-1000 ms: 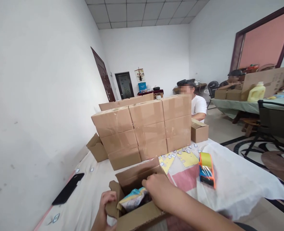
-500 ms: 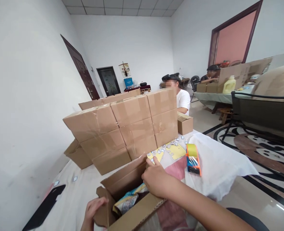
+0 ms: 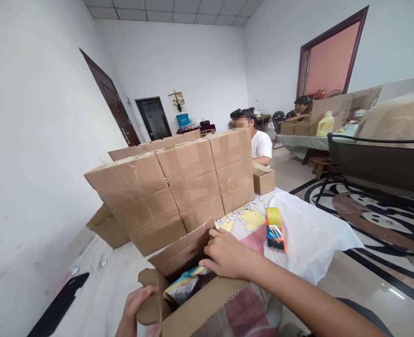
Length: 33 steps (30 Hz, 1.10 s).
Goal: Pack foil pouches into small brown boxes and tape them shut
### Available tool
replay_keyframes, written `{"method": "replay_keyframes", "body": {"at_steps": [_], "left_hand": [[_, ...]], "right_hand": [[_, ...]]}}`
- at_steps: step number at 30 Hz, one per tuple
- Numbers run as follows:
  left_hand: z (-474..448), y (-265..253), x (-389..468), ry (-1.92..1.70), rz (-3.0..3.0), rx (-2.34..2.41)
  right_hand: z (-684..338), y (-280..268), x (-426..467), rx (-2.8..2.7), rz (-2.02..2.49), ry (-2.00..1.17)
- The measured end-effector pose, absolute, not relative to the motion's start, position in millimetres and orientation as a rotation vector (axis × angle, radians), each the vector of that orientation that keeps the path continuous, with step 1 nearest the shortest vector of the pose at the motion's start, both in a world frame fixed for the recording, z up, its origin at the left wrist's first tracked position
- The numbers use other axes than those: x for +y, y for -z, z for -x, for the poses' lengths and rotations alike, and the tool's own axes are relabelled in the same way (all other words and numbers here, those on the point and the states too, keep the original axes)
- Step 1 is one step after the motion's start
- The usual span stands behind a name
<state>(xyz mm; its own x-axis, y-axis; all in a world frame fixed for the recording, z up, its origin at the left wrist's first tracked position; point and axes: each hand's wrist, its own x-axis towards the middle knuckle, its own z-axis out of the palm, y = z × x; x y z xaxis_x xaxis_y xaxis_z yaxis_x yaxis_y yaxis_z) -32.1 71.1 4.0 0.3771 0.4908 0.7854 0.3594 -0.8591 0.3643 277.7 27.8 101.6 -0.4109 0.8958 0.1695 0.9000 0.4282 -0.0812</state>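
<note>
An opened cardboard box stands on the cloth-covered table close in front of me, its flaps raised. Inside lies a colourful plastic packet in blue, yellow and white; the box walls hide part of it. At the box's left end, my left hand is closed on the short end flap, thumb side partly out of sight. My right hand reaches across the right end, its bent fingers holding the box by the end flap near the far corner. An orange-and-blue tape dispenser with a yellowish roll lies to the right.
Stacked taped cartons form a wall behind the box. A small carton stands at their right, near a person in a white shirt. Small labels lie on the tablecloth. A black flat object is at left.
My right hand's fingers have curled in at the box's right end; before, they stretched towards the far corner. The left hand keeps its hold. The view has shifted slightly.
</note>
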Motion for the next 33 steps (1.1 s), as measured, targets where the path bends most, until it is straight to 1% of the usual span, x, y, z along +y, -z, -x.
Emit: {"method": "replay_keyframes", "body": {"at_steps": [7,12,14,17,21,23,27,30,33], "left_hand": [[33,-8,75,-1.399,-2.554,0.768],[29,0,75,-1.338,-2.627,0.751],[26,2,74,-1.347,-2.654,0.711],[21,0,70,-1.362,-2.674,0.671],[21,-7,67,-1.284,-2.759,0.612],[25,-8,68,-1.268,-2.759,0.65],[26,-3,69,-1.306,-2.632,0.841],[17,-4,66,-1.35,-2.52,0.747],[8,-13,60,-1.129,-2.562,0.618]], "right_hand": [[-299,-102,17,-2.507,1.484,0.124],[-308,-102,9,-2.474,1.705,0.054],[-311,-99,8,-2.473,1.729,0.053],[-317,-97,11,-2.479,1.639,0.127],[-329,-99,12,-2.407,1.442,0.198],[-335,-99,12,-2.347,1.337,0.153],[-343,-88,12,-2.222,1.135,-0.036],[-343,-77,7,-2.073,1.0,-0.17],[-341,-70,-2,-1.857,0.968,-0.266]]}}
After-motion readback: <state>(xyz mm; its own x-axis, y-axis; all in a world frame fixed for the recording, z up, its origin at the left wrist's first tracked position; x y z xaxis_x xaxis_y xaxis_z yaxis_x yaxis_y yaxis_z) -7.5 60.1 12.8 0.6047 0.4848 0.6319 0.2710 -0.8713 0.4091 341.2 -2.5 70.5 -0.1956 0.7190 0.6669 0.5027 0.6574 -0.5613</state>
